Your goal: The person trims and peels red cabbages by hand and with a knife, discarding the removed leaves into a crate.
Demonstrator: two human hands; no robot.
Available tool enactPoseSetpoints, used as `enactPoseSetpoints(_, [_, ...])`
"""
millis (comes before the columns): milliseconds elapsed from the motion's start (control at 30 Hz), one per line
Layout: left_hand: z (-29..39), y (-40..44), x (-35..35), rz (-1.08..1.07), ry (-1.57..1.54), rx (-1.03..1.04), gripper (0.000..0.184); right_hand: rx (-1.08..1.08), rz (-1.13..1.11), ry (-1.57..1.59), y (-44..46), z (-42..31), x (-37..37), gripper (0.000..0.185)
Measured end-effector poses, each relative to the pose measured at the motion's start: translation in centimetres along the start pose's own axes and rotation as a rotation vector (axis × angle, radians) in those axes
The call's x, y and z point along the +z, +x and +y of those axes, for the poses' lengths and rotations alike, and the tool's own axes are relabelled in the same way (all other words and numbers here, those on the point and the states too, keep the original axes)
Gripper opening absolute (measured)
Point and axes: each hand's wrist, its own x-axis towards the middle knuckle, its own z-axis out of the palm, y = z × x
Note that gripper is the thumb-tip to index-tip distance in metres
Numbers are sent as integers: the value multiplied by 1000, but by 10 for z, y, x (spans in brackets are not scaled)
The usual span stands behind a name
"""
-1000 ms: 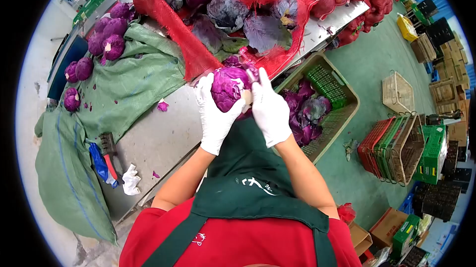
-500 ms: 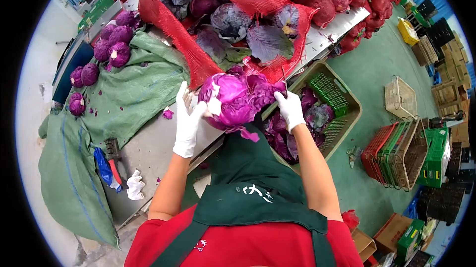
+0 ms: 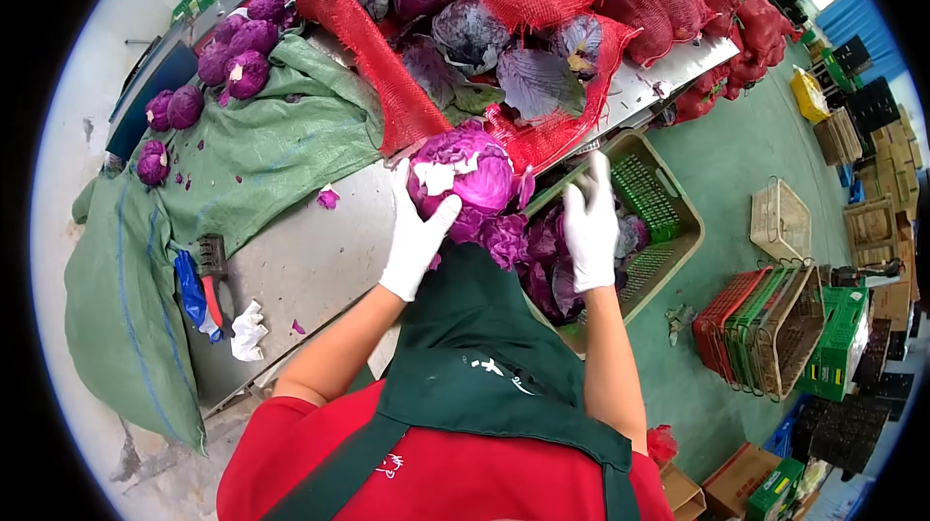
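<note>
My left hand, in a white glove, cups a purple cabbage from its left side, thumb across the front. White cut stem shows on the cabbage's upper left, and loose crinkled leaves hang at its lower right. My right hand, also gloved, is apart from the cabbage, over the edge of an olive plastic crate. Its fingers are curled around what looks like a slim knife, now almost wholly hidden. Purple leaves lie in the crate below.
An opened red mesh sack of cabbages lies ahead on the metal table. Trimmed cabbages rest on green sacking at left. A red-handled tool and crumpled white glove lie nearby. Stacked crates stand right.
The cabbage has turned in my left hand, its cut stem now facing up. My right hand has pulled away from its leaves, rightward over the crate.
</note>
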Motion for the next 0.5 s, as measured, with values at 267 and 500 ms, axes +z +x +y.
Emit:
enactPoseSetpoints(267, [15,50,-22,-164,149,189,71,72,-340,301,13,-26,70,49])
enactPoseSetpoints(500, [30,70,9,-4,696,458,40,-327,-124,-199,0,-57,48,67])
